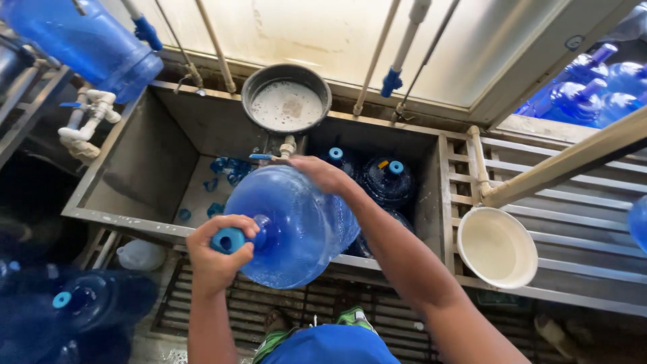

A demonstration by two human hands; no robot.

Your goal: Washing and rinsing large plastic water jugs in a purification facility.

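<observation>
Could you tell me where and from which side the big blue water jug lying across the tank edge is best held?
Grip the jug at both ends: the left hand around the narrow capped neck from the near side, the right hand on the flat base at the far end. Its smooth, wide, tilted body likely offers no grip.

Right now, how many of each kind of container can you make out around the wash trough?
Big blue water jugs, clearly countable: 5, namely the held jug, two capped ones in the trough, one upper left, one lower left. The blurred cluster at upper right is left out.
Dark round basin: 1
White bowl: 1
Total: 7
</observation>
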